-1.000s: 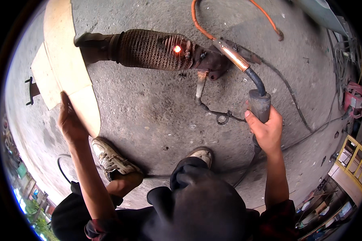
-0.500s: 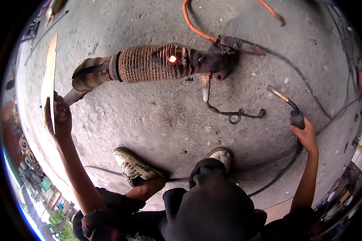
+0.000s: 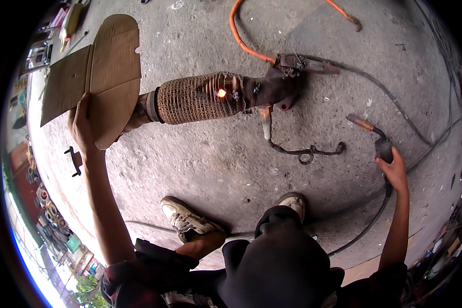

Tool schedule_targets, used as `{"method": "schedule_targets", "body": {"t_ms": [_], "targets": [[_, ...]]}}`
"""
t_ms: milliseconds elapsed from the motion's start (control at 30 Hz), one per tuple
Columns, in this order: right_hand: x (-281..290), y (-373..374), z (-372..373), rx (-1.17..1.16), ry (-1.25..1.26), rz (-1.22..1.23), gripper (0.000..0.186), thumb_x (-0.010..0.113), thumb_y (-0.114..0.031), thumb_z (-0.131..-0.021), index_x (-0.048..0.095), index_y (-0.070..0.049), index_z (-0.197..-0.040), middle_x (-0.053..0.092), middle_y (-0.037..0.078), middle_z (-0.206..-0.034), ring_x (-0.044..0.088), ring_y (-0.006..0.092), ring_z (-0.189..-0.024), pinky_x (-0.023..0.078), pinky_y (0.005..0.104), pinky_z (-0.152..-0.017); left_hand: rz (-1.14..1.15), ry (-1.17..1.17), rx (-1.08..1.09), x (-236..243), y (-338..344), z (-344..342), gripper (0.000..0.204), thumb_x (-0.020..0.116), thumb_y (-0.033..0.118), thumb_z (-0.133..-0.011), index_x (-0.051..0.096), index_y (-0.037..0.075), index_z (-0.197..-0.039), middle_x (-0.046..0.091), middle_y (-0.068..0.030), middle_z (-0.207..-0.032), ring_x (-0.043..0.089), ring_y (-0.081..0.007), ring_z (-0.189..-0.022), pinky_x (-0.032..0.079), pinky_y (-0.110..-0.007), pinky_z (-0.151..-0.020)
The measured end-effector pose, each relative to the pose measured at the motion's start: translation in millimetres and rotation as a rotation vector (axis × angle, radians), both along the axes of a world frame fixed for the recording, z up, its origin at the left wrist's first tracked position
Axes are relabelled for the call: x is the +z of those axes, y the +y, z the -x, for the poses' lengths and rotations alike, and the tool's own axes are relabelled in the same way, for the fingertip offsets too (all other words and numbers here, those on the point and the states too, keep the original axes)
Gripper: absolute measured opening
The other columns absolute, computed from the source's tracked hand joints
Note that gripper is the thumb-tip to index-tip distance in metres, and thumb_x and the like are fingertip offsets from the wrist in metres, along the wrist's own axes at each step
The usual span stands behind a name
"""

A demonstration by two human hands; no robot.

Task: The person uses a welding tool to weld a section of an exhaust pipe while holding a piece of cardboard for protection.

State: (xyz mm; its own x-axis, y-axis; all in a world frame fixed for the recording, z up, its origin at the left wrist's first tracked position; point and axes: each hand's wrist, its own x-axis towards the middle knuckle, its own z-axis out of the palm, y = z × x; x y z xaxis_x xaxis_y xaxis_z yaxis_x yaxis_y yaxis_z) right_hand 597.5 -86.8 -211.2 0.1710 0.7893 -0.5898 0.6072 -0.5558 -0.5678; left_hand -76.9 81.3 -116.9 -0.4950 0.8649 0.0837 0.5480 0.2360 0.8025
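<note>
My left hand (image 3: 83,122) is closed on a creased piece of brown cardboard (image 3: 114,64) with a rounded end. It hangs over the left end of an exhaust pipe (image 3: 192,100), hiding that end. The pipe lies on the concrete, its middle wrapped in rusty metal mesh. A small spot (image 3: 221,93) glows orange near the mesh's right end. On the right, my right hand (image 3: 393,168) grips the handle of a welding torch (image 3: 383,149). The torch's copper-coloured nozzle points up and left, apart from the pipe.
A clamp (image 3: 291,62) with an orange cable (image 3: 234,23) sits at the pipe's right end. A thin dark lead (image 3: 292,151) with a ring extends below the pipe. My shoes (image 3: 187,215) stand nearer me. A small black bracket (image 3: 76,161) lies beside my left forearm.
My left hand has turned the cardboard from edge-on to broad side and brought it right, over the pipe's left end. The torch stays in my right hand, little moved.
</note>
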Motion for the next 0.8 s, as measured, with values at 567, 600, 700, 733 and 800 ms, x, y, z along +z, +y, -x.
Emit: {"method": "schedule_targets", "body": {"t_ms": [567, 600, 700, 733, 800], "targets": [[88, 67, 118, 0.057, 0.358, 0.13, 0.032, 0.071, -0.01, -0.078, 0.059, -0.001, -0.106, 0.062, 0.002, -0.089, 0.056, 0.0089, -0.08, 0.046, 0.0251, -0.074, -0.029, 0.321, -0.3, -10, -40, 36, 0.036, 0.039, 0.015, -0.099, 0.054, 0.001, -0.129, 0.058, -0.0114, -0.121, 0.058, -0.0177, -0.108, 0.048, -0.031, -0.095], [85, 70, 126, 0.062, 0.383, 0.118, 0.032, 0.072, -0.011, -0.078, 0.059, -0.001, -0.106, 0.062, 0.001, -0.088, 0.056, 0.0089, -0.079, 0.046, 0.0251, -0.073, -0.061, 0.386, -0.335, -5, -32, 37, 0.036, 0.039, 0.016, -0.099, 0.055, 0.002, -0.128, 0.058, -0.0109, -0.12, 0.059, -0.0174, -0.107, 0.048, -0.031, -0.095], [90, 77, 149, 0.021, 0.476, 0.144, 0.032, 0.071, -0.012, -0.079, 0.059, 0.0, -0.106, 0.062, 0.001, -0.087, 0.056, 0.0087, -0.078, 0.046, 0.025, -0.072, -0.028, -0.04, -0.057, -14, -7, 8, 0.031, 0.046, 0.019, -0.097, 0.063, 0.003, -0.118, 0.061, -0.0079, -0.111, 0.058, -0.0145, -0.1, 0.044, -0.026, -0.089], [91, 78, 156, -0.001, 0.518, 0.163, 0.032, 0.071, -0.013, -0.079, 0.059, 0.0, -0.105, 0.062, 0.001, -0.086, 0.056, 0.0086, -0.078, 0.047, 0.0249, -0.072, -0.007, -0.036, -0.025, -16, -3, -1, 0.03, 0.049, 0.02, -0.096, 0.066, 0.003, -0.113, 0.063, -0.0069, -0.107, 0.057, -0.0131, -0.098, 0.043, -0.024, -0.087], [94, 82, 168, 0.042, 0.518, 0.188, 0.032, 0.071, -0.013, -0.08, 0.06, 0.001, -0.106, 0.064, 0.004, -0.091, 0.058, 0.0097, -0.081, 0.047, 0.026, -0.075, -0.048, -0.148, 0.086, -12, -4, -21, 0.027, 0.057, 0.02, -0.092, 0.069, 0.0, -0.106, 0.064, -0.0053, -0.099, 0.056, -0.0112, -0.089, 0.04, -0.023, -0.081]]}}
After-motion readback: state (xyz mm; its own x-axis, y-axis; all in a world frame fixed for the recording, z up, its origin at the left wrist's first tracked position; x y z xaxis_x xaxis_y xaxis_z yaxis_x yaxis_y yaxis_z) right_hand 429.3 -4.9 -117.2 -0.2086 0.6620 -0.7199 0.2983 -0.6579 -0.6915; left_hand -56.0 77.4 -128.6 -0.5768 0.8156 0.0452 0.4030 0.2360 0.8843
